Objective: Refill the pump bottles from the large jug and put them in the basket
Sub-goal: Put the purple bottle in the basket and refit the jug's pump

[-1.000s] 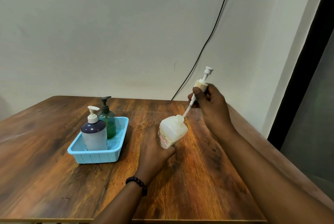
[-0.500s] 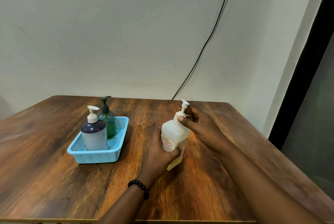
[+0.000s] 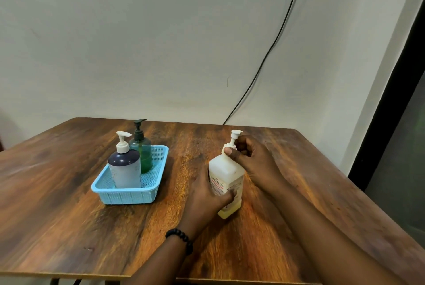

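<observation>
A white square pump bottle (image 3: 224,171) with a printed label and a little yellowish liquid stands upright on the wooden table (image 3: 69,227). My left hand (image 3: 204,199) grips its lower body. My right hand (image 3: 250,160) is closed around the collar of its white pump head (image 3: 235,135), which sits in the bottle's neck. To the left, a light blue basket (image 3: 128,195) holds a dark purple bottle (image 3: 125,167) with a white pump and, behind it, a green bottle (image 3: 143,153) with a dark pump. No large jug is in view.
The table's right edge (image 3: 358,183) runs close to my right forearm, with a dark door frame (image 3: 386,101) beyond it. A black cable (image 3: 271,48) hangs down the wall behind the table.
My right hand lowered the pump with its dip tube into the white bottle and seated it on the neck. The bottle went from tilted to upright in my left hand.
</observation>
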